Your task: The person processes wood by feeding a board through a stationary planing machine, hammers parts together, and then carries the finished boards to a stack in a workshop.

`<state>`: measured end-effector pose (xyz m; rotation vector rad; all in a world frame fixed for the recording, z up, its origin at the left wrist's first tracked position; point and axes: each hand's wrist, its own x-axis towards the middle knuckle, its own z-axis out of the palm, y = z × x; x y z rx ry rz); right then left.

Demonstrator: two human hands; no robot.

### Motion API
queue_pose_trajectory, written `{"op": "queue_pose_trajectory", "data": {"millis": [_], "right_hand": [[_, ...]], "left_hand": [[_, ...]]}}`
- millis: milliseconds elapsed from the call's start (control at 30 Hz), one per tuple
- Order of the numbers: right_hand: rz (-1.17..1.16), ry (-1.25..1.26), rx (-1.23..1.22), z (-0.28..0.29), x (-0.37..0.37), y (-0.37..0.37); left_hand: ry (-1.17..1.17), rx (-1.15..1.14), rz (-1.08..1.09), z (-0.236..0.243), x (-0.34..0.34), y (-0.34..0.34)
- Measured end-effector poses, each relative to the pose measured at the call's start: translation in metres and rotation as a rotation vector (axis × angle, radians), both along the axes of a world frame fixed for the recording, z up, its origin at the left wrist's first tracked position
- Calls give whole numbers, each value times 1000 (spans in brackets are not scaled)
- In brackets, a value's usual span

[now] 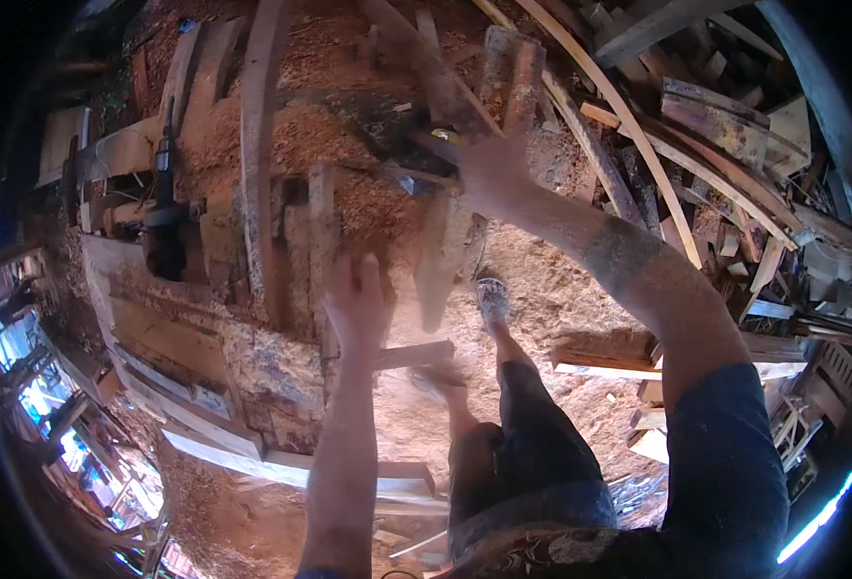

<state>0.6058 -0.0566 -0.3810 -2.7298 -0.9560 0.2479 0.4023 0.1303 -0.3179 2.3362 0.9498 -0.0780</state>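
My left hand (356, 304) is over the right edge of a sawdust-covered wooden bench, with its fingers pointing away from me and apart; they are slightly blurred. Below its wrist a short wooden piece (414, 355) sticks out to the right. My right hand (495, 174) reaches further forward, beside a dark object with a yellow part (442, 135) and the near end of a long wooden board (445, 82). Blur hides its fingers, so whether it grips anything cannot be made out. Between the hands a pointed wooden piece (433, 261) appears smeared.
A dark power tool (163, 217) rests at the left on the wooden bench (170, 343). Long boards (257, 145) lie across it. Offcuts and planks (725, 125) are heaped at the right. My feet (491, 297) stand on sawdust-covered ground (561, 289).
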Motion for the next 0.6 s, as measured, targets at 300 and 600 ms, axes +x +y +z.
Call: {"op": "queue_pose_trajectory", "data": {"millis": [300, 600], "right_hand": [[-31, 637, -117, 17, 80, -16], [-751, 1004, 267, 100, -83, -216]], "left_hand": [[104, -95, 29, -128, 80, 44], [509, 180, -548, -144, 205, 11]]}}
